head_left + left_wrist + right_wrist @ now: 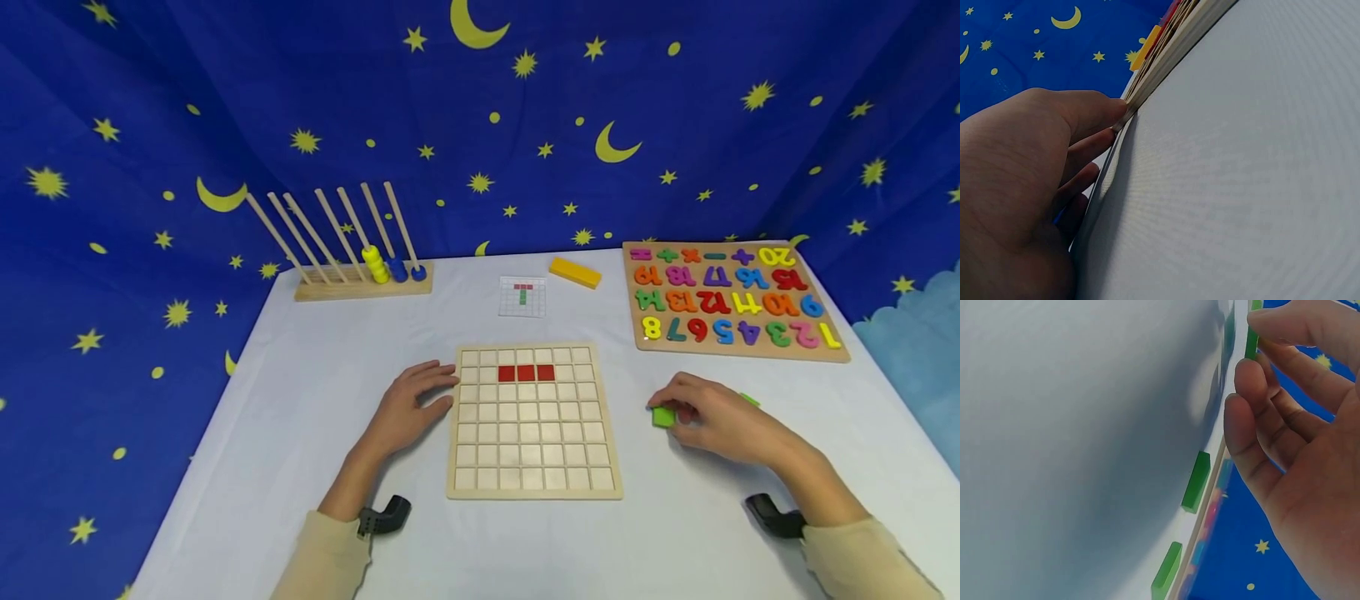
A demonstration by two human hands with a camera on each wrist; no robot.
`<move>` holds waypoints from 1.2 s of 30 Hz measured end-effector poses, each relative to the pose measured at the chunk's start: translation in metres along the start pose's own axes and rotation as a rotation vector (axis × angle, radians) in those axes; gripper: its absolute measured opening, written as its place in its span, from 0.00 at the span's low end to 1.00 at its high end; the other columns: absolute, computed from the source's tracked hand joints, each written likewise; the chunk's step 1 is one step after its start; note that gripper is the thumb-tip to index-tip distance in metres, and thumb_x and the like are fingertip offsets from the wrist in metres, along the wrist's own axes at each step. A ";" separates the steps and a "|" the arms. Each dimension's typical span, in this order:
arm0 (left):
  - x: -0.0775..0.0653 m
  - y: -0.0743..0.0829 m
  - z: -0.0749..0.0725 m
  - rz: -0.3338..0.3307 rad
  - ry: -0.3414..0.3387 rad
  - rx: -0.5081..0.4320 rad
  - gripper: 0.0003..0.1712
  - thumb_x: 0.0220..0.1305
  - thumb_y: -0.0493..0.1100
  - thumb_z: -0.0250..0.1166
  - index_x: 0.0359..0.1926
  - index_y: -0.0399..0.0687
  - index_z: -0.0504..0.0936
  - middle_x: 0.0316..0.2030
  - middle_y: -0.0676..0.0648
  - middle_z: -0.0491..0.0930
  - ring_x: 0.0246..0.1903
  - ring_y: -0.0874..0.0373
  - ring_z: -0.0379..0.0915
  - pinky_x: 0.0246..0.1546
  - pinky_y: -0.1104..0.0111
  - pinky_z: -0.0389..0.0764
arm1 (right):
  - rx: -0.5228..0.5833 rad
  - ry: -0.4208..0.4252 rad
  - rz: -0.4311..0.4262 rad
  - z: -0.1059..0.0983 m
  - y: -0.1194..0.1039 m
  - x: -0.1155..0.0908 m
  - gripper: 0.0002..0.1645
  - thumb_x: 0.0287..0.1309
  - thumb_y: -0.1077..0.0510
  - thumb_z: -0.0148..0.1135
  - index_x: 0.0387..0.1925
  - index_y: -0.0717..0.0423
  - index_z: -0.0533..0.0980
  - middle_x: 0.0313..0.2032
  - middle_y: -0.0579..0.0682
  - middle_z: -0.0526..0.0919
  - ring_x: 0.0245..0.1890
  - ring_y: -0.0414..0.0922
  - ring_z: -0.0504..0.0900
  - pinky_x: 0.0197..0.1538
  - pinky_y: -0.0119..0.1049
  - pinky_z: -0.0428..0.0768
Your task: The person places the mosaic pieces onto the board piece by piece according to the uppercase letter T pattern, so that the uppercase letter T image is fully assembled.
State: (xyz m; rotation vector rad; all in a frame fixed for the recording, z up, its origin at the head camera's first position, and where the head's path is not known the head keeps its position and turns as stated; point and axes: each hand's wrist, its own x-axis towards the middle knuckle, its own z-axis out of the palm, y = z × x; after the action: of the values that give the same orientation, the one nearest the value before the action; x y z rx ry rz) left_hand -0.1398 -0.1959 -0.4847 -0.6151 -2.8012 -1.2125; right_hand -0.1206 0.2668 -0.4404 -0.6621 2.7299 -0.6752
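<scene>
Between the thumb and fingers of my right hand (716, 421) is a small green square tile (663, 417), held to the right of a wooden grid board (536, 494). The right wrist view shows this pinched tile edge-on near the top. Two more green tiles, a nearer one (1196, 481) and a lower one (1167, 570), lie on the table by that hand. Three red tiles (526, 373) sit side by side in the board's second row from the far edge. My left hand (405, 408) rests at the board's left side, fingertips at its rim and fingers loosely bent.
Beyond the board lies a clear pattern card (522, 297) with a red and green T shape, beside a yellow block (575, 273). A peg abacus (363, 289) stands at the back left. A number puzzle board (738, 302) lies at the back right.
</scene>
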 end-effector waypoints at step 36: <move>0.001 0.000 0.000 -0.011 -0.008 -0.001 0.18 0.64 0.46 0.66 0.55 0.53 0.82 0.61 0.57 0.73 0.66 0.57 0.57 0.65 0.55 0.58 | 0.007 -0.025 -0.029 0.002 -0.016 0.025 0.21 0.49 0.60 0.71 0.48 0.45 0.81 0.36 0.38 0.75 0.34 0.40 0.72 0.37 0.34 0.76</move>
State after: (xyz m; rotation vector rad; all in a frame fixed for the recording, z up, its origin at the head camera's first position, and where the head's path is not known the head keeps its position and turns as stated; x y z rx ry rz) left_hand -0.1406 -0.1958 -0.4851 -0.6074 -2.8144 -1.2164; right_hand -0.1356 0.2416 -0.4371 -0.7046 2.6986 -0.6784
